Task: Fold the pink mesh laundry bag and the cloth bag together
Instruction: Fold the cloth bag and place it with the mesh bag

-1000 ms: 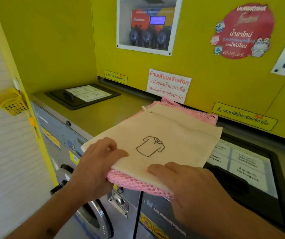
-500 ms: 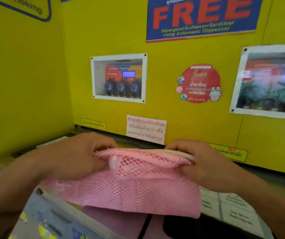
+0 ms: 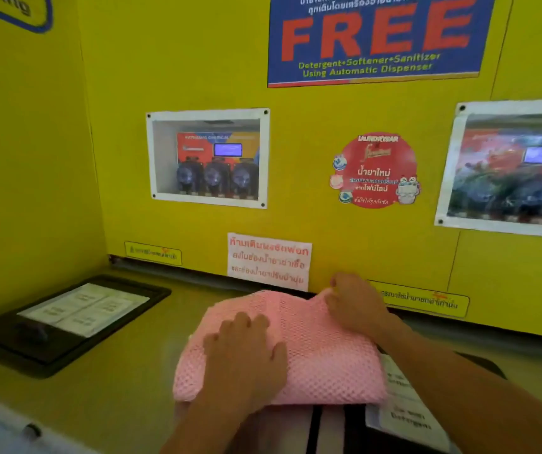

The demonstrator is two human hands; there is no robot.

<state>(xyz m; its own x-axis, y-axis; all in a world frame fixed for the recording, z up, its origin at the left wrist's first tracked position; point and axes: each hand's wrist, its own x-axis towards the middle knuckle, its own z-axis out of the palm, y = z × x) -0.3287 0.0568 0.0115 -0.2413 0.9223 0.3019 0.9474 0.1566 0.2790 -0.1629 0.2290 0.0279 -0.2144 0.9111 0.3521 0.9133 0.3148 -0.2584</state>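
The pink mesh laundry bag (image 3: 322, 352) lies folded over on the washer top (image 3: 125, 381), its pink side up. The cloth bag is hidden inside the fold. My left hand (image 3: 246, 352) rests flat on the bag's near left part, fingers spread. My right hand (image 3: 355, 303) pinches the bag's far right corner, which is lifted a little near the yellow wall.
A black detergent drawer lid (image 3: 66, 326) with white labels sits to the left. Another black lid with labels (image 3: 407, 411) lies under the bag's right edge. The yellow wall (image 3: 328, 224) with signs and a dispenser window (image 3: 209, 158) stands close behind.
The cream cloth bag lay on top a second ago. Both hands lifted the near edge and folded the bundle away, so the pink mesh now covers it and lies on the washer top.
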